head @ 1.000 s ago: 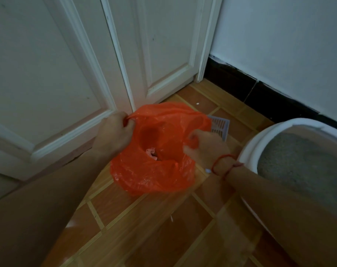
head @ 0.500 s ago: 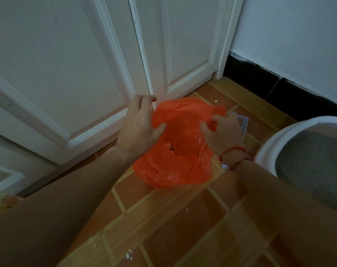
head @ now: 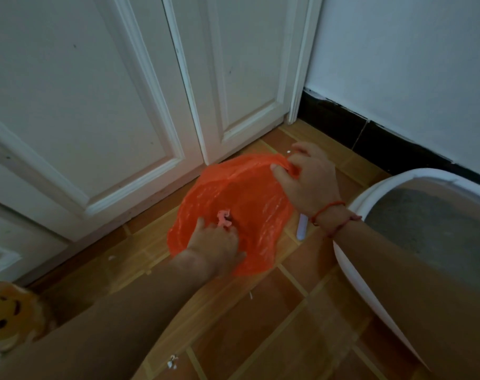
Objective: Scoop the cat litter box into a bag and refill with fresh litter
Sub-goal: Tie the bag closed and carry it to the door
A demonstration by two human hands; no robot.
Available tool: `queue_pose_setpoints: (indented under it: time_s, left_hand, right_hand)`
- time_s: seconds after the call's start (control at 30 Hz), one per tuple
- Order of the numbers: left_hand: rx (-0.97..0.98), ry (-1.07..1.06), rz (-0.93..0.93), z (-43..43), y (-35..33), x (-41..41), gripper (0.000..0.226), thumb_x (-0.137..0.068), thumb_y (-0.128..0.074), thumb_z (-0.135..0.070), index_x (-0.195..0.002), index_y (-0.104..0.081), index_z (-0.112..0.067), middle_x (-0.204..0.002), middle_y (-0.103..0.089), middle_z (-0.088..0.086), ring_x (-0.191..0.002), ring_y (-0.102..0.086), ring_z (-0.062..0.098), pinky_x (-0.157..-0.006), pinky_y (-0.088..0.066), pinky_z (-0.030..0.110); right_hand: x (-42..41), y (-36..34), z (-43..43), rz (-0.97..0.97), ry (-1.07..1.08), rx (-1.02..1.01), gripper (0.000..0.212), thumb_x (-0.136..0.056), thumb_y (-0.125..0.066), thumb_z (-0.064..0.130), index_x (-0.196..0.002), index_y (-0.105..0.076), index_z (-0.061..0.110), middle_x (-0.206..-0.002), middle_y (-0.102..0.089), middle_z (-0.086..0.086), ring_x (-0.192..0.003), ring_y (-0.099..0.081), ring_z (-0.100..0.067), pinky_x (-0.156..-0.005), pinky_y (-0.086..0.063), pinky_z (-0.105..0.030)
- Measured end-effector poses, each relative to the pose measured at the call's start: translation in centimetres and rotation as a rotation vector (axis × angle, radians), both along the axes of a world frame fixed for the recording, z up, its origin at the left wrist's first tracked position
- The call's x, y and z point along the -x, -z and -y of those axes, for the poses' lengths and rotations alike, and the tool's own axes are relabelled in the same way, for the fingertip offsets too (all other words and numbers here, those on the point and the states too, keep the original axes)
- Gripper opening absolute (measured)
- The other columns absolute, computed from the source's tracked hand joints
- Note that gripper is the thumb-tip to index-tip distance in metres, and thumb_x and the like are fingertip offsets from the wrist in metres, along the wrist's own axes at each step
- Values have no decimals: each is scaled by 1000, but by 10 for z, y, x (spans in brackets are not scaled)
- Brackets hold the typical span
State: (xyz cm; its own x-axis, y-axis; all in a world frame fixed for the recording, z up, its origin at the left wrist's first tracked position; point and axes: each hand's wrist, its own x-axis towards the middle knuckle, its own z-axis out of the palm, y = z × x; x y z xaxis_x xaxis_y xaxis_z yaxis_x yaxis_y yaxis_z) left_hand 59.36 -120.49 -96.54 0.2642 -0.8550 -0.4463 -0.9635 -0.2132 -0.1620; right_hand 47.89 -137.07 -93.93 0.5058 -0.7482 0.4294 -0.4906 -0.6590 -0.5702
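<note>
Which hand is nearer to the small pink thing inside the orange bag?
Left. The left hand reaches into the orange bag, right beside the pink thing; the right hand pinches the bag's far rim.

Right hand (head: 307, 182) pinches the bag (head: 247, 193); left hand (head: 217, 241) reaches forward palm-down, thumb spread.

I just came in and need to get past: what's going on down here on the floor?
A person is opening an orange bag on the tiled floor. The right hand pinches the bag's far rim and lifts it. The left hand reaches into the near side, by a small pink scrap. The white litter box sits to the right, holding grey litter. A pale handle lies between bag and box. Neither hand holds a scoop.
</note>
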Motion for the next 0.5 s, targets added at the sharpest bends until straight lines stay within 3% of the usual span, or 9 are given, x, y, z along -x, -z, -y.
queue_pose_setpoints:
  time_s: [0.1,0.17,0.23,0.27,0.3,0.37,0.43,0.5]
  left_hand:
    - [37,-3,-50,-2,-6,-2,41,-93,-49,-59,-106,-60,-21,-96,-61,-4,-101,-60,21,-110,-27,50]
    - [111,1,-200,-3,-15,-10,25,-90,-59,-49,-88,-62,-23,-81,-57,-8,-84,-59,12,-103,-36,43]
    - [194,-32,-421,-3,-31,-20,15,-89,-66,-37,-86,-68,-23,-78,-61,-10,-71,-56,1,-84,-46,28]
    - [254,-59,-529,-2,-43,-25,11,-88,-70,-33,-86,-71,-23,-78,-64,-11,-70,-56,-1,-72,-43,20]
    - [334,-94,-623,-1,-55,-29,6,-87,-73,-28,-85,-73,-22,-78,-66,-11,-72,-57,-4,-66,-40,16]
    - [520,-209,-799,0,-78,-37,4,-84,-75,-18,-82,-75,-21,-80,-69,-11,-77,-60,-5,-67,-41,13]
    - [702,-362,-1019,2,-94,-43,10,-85,-73,-11,-82,-75,-21,-81,-72,-5,-78,-65,3,-71,-50,17]
    - [836,-512,-1264,4,-105,-46,12,-90,-66,-9,-83,-73,-16,-80,-71,2,-73,-67,12,-65,-53,23]
  right_hand:
    - [-2,-13,-4,65,-12,-60,35,-85,-65,35,-59,-62,12,-126,-63,-5,-118,-56,-17,-101,-42,-43]
    - [10,16,18,-39,9,-263,33,-75,-77,35,-55,-63,14,-122,-64,4,-118,-55,-10,-101,-43,-33]
    - [27,39,28,-206,10,-601,28,-55,-91,31,-70,-69,21,-113,-66,4,-116,-59,-12,-96,-50,-32]
    - [32,38,29,-186,-43,-666,23,-61,-88,22,-74,-70,24,-109,-67,4,-112,-62,-12,-94,-51,-29]
    - [26,26,26,-62,-37,-598,9,-73,-80,16,-71,-71,15,-106,-68,7,-108,-62,-5,-95,-48,-24]
    - [11,-15,12,202,27,-514,27,-83,-68,17,-58,-69,9,-108,-70,8,-104,-61,3,-97,-45,-26]
    - [7,-37,1,338,-14,-551,30,-85,-66,22,-58,-66,9,-97,-74,5,-100,-65,-1,-97,-47,-37]
    - [8,-33,8,415,-8,-620,31,-88,-64,27,-65,-68,7,-83,-74,2,-94,-68,-9,-96,-49,-41]
